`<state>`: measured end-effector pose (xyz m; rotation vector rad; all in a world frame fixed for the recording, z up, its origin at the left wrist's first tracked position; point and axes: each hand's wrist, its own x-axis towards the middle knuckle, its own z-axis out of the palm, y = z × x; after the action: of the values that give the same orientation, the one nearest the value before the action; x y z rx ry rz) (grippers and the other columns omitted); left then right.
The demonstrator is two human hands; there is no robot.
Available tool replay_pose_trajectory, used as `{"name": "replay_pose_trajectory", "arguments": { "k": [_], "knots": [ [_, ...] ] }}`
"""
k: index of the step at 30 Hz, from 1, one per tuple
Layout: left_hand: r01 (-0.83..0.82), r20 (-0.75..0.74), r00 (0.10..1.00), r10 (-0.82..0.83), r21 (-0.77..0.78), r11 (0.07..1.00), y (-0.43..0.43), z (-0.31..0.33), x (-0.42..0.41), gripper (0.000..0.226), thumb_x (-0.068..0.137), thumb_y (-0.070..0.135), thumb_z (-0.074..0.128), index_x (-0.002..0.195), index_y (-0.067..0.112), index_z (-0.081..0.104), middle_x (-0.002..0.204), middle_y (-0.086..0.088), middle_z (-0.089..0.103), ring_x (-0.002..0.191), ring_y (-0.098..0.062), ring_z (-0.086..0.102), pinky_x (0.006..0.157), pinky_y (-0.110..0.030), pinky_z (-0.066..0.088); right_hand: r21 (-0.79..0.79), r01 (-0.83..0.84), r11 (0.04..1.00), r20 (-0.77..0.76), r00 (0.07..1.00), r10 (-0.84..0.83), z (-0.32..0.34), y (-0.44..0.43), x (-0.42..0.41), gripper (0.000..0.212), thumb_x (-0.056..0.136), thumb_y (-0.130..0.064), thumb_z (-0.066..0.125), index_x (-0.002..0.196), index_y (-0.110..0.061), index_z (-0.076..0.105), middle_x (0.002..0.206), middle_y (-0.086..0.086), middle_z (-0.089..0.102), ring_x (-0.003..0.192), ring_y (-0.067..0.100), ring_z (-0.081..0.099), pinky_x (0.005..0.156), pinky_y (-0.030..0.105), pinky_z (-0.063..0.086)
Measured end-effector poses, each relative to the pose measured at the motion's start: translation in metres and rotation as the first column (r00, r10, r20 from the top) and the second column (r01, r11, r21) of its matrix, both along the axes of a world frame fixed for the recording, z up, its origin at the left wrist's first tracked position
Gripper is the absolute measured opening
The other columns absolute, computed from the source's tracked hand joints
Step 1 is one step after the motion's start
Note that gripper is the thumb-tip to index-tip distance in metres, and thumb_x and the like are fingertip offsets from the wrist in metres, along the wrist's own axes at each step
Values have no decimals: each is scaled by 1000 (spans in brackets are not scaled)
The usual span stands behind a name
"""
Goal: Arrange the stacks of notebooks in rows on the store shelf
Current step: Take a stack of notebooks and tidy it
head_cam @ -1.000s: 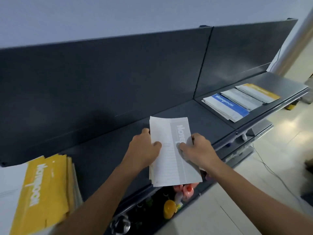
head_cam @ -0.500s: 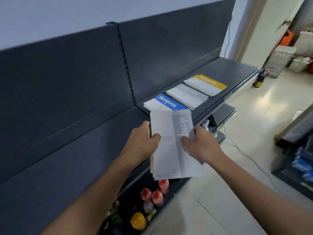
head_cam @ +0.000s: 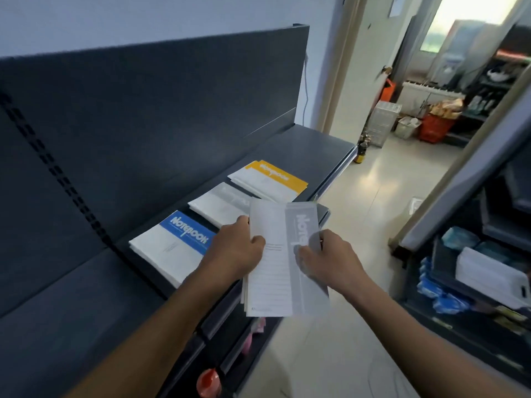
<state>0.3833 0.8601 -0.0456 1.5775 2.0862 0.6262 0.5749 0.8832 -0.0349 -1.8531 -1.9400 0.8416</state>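
Three stacks of notebooks lie flat in a row on the dark shelf, running from near left to far right and just beside one another. The blue-banded stack is nearest, the grey-banded stack sits in the middle, and the yellow-banded stack is farthest. Below the shelf's front edge, a red-capped bottle shows on a lower level.

The left hand grips the left edge of a fourth stack, the held grey notebooks. Its thumb lies across the white cover and its fingers curl underneath. This stack is up in the air over the shelf's front edge, covering the near corner of the grey-banded stack on the shelf. The right hand holds the opposite edge, with its thumb pressed on the grey band and its fingers wrapped below.

To the right, pale floor leads to an orange basket and a second shelving unit holding blue packets.
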Motion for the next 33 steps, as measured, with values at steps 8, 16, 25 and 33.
{"name": "replay_pose_trajectory", "arguments": {
  "k": [8, 16, 25, 33],
  "knots": [
    [95, -29, 995, -95, -22, 995, 121, -2, 69, 30, 93, 32, 44, 117, 18, 53, 108, -5, 65, 92, -24, 59, 74, -36, 50, -27, 79, 997, -35, 996, -80, -12, 112, 72, 23, 86, -36, 54, 102, -19, 52, 92, -7, 63, 79, 16, 62, 67, 34, 54],
    [37, -73, 996, -41, -47, 998, 242, -7, 156, 18, 93, 28, 47, 107, 18, 52, 101, -7, 65, 88, -28, 57, 74, -37, 48, -39, -3, 999, -99, 995, -1, -27, 241, 156, 43, 94, -40, 58, 130, -21, 43, 108, -2, 63, 83, 14, 63, 59, 29, 48],
    [-96, -7, 995, 97, 8, 995, 338, -14, 205, 10, 92, 26, 47, 100, 21, 51, 85, 4, 62, 78, -19, 57, 63, -36, 48, -35, -146, 989, -97, 985, 142, -31, 375, 198, 49, 93, -30, 56, 139, -23, 43, 106, -5, 64, 83, 18, 63, 60, 30, 45],
    [-254, -41, 966, 254, 8, 967, 409, -23, 165, 5, 92, 28, 47, 93, 24, 49, 88, 3, 57, 83, -19, 54, 66, -37, 44, -42, -301, 953, -69, 952, 297, -36, 478, 150, 39, 88, -30, 58, 127, -28, 49, 103, -8, 64, 81, 13, 60, 58, 28, 43]
  ]
}}
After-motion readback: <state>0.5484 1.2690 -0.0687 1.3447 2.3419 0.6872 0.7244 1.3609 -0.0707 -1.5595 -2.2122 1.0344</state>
